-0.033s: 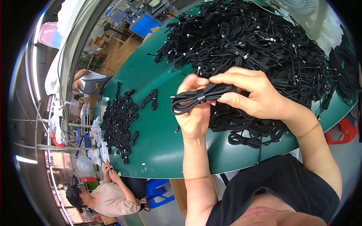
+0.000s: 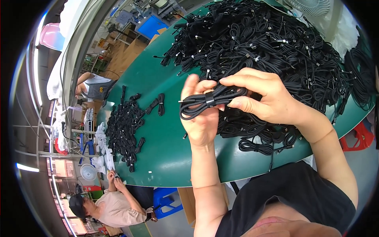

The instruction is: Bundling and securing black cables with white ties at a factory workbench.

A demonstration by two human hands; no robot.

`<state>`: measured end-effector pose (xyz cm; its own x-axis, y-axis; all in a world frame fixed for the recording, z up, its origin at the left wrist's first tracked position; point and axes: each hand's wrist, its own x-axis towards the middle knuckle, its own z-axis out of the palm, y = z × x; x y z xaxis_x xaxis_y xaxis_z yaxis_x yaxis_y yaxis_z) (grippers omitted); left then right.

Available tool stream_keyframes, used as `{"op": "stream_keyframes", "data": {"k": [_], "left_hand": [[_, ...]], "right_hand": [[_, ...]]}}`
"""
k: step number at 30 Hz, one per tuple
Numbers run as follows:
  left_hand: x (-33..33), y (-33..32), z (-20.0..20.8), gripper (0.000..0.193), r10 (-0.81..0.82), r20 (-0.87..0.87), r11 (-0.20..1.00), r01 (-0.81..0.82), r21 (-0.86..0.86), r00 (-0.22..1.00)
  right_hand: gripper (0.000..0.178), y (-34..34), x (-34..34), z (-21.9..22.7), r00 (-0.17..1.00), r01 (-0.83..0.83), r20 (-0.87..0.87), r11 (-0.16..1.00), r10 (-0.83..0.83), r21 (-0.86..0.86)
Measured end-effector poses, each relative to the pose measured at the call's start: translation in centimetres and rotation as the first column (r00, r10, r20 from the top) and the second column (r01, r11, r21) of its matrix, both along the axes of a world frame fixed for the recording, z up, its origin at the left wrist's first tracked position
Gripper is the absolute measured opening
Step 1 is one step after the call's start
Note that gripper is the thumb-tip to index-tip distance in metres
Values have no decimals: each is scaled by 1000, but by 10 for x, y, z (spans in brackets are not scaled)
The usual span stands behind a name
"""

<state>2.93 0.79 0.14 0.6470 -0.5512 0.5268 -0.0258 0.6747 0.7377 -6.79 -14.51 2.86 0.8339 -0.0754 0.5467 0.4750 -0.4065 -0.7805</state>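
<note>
A coiled black USB cable point(image 2: 192, 112) is held level over the table, a black strap point(image 2: 209, 99) with a pale mark round its middle. From below, my left hand point(image 2: 200, 124) cradles the coil, palm up, its fingers curled behind and over the strap. My right hand point(image 2: 270, 96) pinches the coil's right end between thumb and fingers. One metal plug pokes out at the left end. Behind and beneath my right hand spreads a large heap of black cables point(image 2: 252, 43); some lie loosely coiled near my right forearm.
The green table point(image 2: 166, 154) carries a smaller pile of bundled cables point(image 2: 124, 126) at left, with a separate bundle point(image 2: 161, 104) beside it. A co-worker point(image 2: 118, 207) sits at the lower left; another person point(image 2: 96, 85) is farther back. A red stool point(image 2: 359, 138) stands at right.
My left hand has shifted slightly left, and its fingers have moved a little behind the coil. My right hand keeps its pinch on the cable.
</note>
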Motion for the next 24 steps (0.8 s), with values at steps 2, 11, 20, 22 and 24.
{"op": "stream_keyframes", "data": {"k": [2,11,20,22,24], "left_hand": [[0,-1,5,86,38,-44,999,-39,-21,998],[-2,5,-2,44,335,72,938,-339,72,940],[2,3,18,38,739,337,596,-799,77,584],[15,21,30,32,796,250,563,-826,24,551],[32,43,34,32,852,151,497,-865,64,501]], "right_hand": [[38,-1,0,-4,985,84,160,992,-68,-94],[21,3,7,-13,990,49,128,997,-56,55],[30,4,12,-11,996,38,-92,894,4,447],[29,-2,8,-6,975,176,67,925,-210,337],[31,-16,0,-4,950,297,109,954,-291,-46]]}}
